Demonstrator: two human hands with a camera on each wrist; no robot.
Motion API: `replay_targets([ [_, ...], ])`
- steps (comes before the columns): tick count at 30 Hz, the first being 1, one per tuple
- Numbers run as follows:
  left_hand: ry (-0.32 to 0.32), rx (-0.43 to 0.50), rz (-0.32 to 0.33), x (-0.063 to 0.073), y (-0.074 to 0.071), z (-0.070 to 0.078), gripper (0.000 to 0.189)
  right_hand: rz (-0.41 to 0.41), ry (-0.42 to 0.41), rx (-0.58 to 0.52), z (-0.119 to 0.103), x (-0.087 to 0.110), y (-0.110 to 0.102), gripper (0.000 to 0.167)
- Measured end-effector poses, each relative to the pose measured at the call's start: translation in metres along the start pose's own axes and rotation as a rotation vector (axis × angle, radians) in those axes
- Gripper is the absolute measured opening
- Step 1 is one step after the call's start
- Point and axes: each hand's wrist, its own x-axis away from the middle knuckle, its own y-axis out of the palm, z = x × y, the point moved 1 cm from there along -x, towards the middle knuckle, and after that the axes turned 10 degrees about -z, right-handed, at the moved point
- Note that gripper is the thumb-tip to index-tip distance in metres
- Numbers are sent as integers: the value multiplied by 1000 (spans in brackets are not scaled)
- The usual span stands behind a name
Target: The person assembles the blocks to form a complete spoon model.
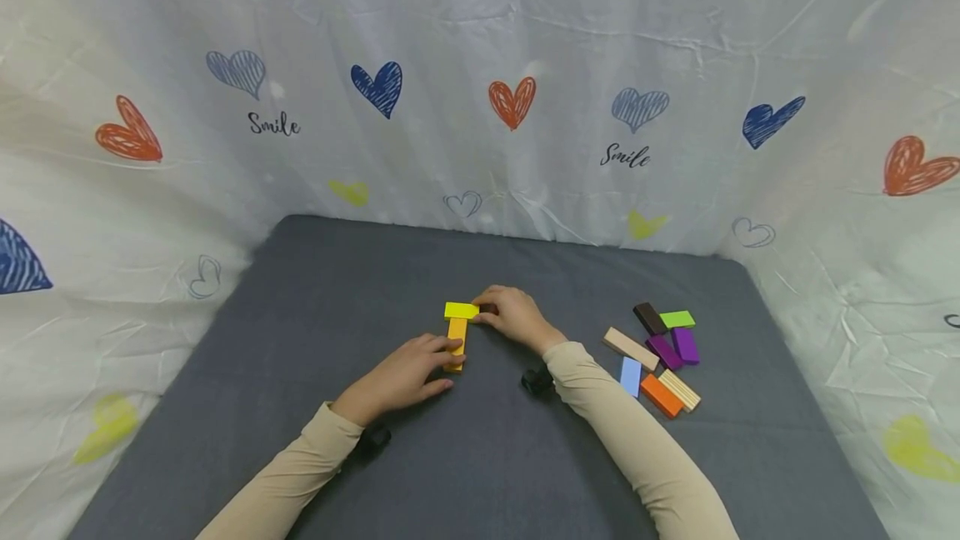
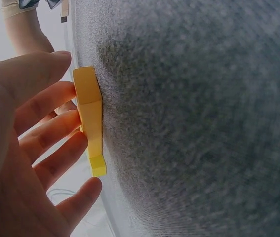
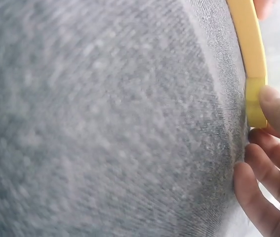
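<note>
On the grey felt table [image 1: 300, 315], the left hand [image 1: 405, 373] rests flat on an orange block [image 1: 457, 338]; the right hand [image 1: 513, 315] pinches the yellow block [image 1: 461, 310] crossing its far end.

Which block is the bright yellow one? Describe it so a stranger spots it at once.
On the dark grey table mat, find the two hands at its middle. The bright yellow wooden block lies crosswise at the far end of the long orange-yellow wooden block, forming a T; the right hand touches it.
</note>
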Motion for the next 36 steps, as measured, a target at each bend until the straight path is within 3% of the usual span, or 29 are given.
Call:
replay_targets([
  [36, -5, 12, -2, -2, -1, 0, 41, -5, 29, -30, -1, 2, 1, 31],
])
